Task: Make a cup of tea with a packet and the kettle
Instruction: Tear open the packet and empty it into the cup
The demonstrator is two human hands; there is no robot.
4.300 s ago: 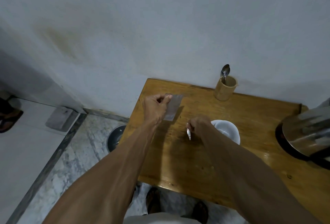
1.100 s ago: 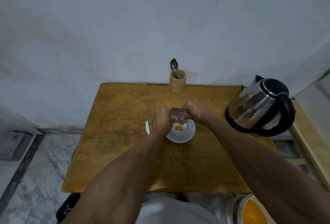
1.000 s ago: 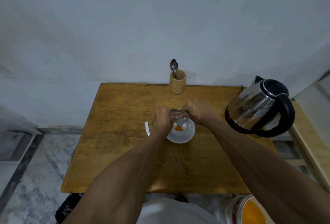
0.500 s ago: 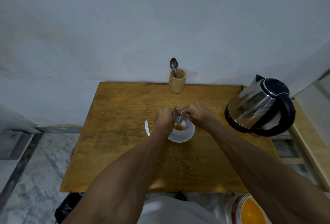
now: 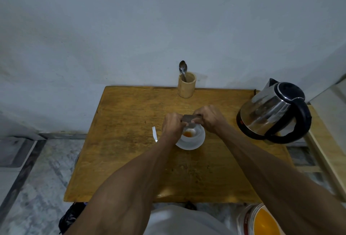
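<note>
Table (image 5: 131,160): wood, set against a pale wall; both forearms reach in over its near edge.
L hand (image 5: 173,125): over the cup's left rim, knuckles up, fingers curled tight, tips pinching the packet's left end.
R hand (image 5: 210,117): over the cup's far-right rim, fingers curled tight too, pinching the packet's right end.
Packet (image 5: 189,118): dark, silvery, held level btwn the two hands, right above the cup; one corner dips toward the cup's mouth. Can't tell which end is torn.
Cup (image 5: 191,138): white, mid-table, just under the hands. Orange-brown powder heap inside, left of centre on the cup floor; rest of the inside white.
Strip (image 5: 154,134): thin white sliver lying flat on the wood, just left of the L hand, apart from the cup.
Kettle (image 5: 271,113): steel body, black lid, handle & base; stands at the table's right edge, well apart from the cup, spout pointing to the wall.
Holder (image 5: 186,85): small wooden tube at the far edge, near the wall.
Spoon (image 5: 183,69): metal, upright in the holder, bowl end up.
Bucket (image 5: 262,219): bottom right, below table level, orange inside; only part in view.
Floor: grey marble w/ a dark band at left.
</note>
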